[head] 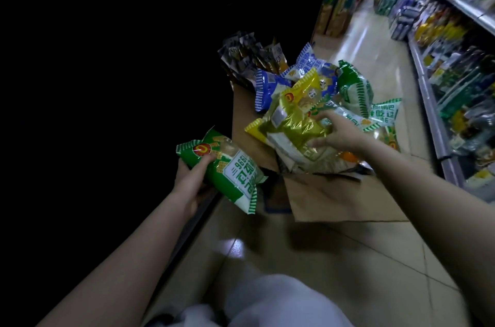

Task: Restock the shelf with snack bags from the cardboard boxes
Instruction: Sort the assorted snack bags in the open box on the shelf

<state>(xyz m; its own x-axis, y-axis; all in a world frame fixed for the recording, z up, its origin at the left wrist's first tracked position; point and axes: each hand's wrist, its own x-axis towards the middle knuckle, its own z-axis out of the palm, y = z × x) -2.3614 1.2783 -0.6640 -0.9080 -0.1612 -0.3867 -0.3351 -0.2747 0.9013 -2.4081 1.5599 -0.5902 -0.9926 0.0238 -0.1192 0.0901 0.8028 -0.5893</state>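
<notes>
Left hand point(191, 179) grips a green snack bag point(227, 174). Right hand point(340, 133), fingers spread, rests on the gold bag point(292, 123) topping the cardboard box point(329, 195) pile beneath it. Recommend pinching one bag only, lifting clear.

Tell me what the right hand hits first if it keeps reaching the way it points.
The right hand already reaches the yellow snack bag atop the pile; pushed further, probably that bag, though depth is unclear.
</notes>
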